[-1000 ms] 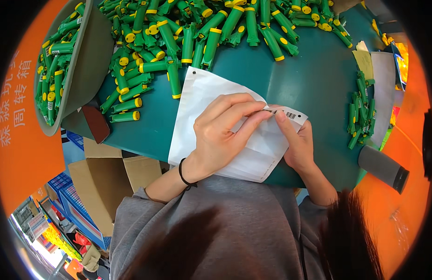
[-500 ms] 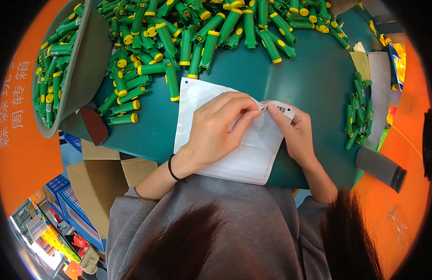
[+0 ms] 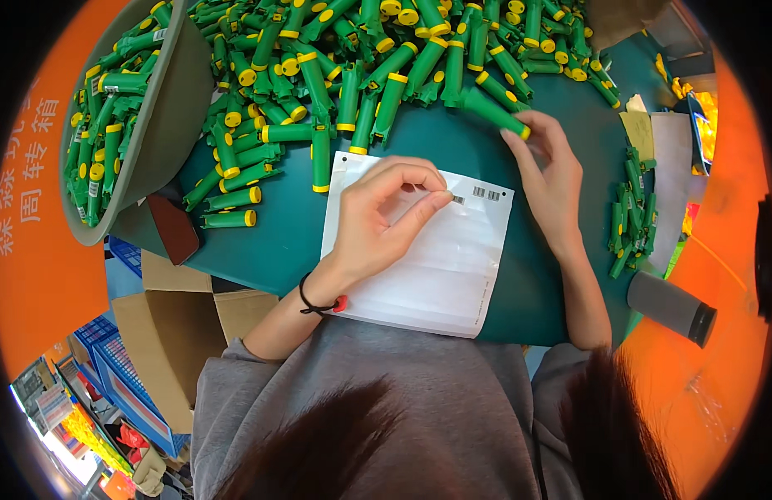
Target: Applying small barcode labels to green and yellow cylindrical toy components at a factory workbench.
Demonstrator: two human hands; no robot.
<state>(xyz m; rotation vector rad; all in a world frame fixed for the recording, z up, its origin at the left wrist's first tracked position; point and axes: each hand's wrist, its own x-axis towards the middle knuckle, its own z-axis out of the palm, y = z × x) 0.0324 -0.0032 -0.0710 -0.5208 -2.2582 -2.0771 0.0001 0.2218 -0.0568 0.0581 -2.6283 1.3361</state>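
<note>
White sheet [image 3: 427,279] beneath left hand [image 3: 377,218], green tube [image 3: 491,113] at right hand [image 3: 556,179]

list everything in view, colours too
table: one, green, centre
tub: one, grey, left
tubes: many, green-yellow, far table, tub, right
label sheet: one, white, beneath left hand
held tube: one, green-yellow, right hand
flat object: one, reddish, left table edge
box: one, brown, lower left
cylinder: one, grey, right
surfaces: two, orange, left and right
clutter: uncountable, mixed, lower left
wristband: one, black, left wrist
left hand: one, bare, over sheet
right hand: one, bare, on tube
</note>
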